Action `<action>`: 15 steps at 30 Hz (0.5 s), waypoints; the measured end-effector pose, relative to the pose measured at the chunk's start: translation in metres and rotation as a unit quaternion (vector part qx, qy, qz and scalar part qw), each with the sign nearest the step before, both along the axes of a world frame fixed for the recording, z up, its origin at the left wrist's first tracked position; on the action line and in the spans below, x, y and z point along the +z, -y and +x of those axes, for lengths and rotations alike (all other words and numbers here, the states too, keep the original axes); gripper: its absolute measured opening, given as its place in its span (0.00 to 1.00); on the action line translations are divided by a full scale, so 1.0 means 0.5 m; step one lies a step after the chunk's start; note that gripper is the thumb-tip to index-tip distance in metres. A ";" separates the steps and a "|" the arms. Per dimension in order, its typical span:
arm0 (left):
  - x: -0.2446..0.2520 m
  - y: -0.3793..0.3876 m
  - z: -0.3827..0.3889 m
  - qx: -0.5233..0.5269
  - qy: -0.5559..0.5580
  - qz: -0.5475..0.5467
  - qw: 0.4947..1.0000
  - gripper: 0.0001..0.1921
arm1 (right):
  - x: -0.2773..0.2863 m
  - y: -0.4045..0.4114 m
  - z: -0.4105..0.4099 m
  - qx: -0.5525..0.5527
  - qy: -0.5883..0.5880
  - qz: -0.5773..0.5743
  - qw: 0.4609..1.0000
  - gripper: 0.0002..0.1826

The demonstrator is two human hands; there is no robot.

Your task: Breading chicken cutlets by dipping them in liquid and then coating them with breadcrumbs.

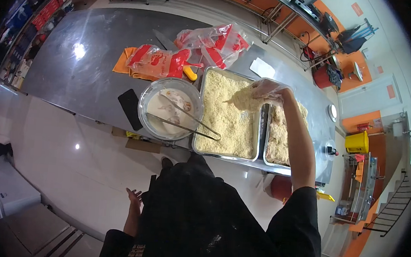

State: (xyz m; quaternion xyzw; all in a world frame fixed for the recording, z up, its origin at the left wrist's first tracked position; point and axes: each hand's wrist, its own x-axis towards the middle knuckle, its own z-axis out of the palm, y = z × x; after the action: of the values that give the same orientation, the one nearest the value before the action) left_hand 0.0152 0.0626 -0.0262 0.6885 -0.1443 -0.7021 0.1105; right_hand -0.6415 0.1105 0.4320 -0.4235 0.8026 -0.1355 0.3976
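In a clear plastic glove, my right hand grips a crumb-coated piece of food above the right side of a metal tray of pale breadcrumbs. My left hand hangs by my side, fingers apart, holding nothing. Left of the crumb tray stands a round clear tub of creamy white liquid with pieces of food in it. Metal tongs lie across the tub's rim, their bent end over the crumbs. A second metal tray holds coated pieces and is partly hidden by my right forearm.
Red-and-clear plastic bags, an orange cloth, a knife blade and a yellow handle lie behind the tub. A black phone-like slab is left of it. White paper lies behind the trays on the steel table.
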 end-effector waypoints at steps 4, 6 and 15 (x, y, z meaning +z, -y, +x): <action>-0.002 0.039 -0.035 -0.015 -0.011 -0.002 1.000 0.46 | 0.011 -0.046 -0.046 0.044 -0.095 0.110 0.988 0.24; -0.002 0.061 -0.051 -0.012 -0.002 -0.008 1.000 0.45 | -0.001 -0.090 -0.077 0.061 -0.095 0.124 0.986 0.24; 0.008 0.064 -0.143 -0.086 0.007 -0.031 0.996 0.45 | 0.056 -0.328 -0.103 -0.174 0.022 0.107 0.979 0.24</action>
State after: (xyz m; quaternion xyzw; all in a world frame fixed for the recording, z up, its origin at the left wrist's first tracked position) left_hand -0.0564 0.0306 -0.0219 0.6744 -0.2258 -0.6995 0.0702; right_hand -0.6928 0.2743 0.4600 -0.2291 0.8652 -0.1255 0.4281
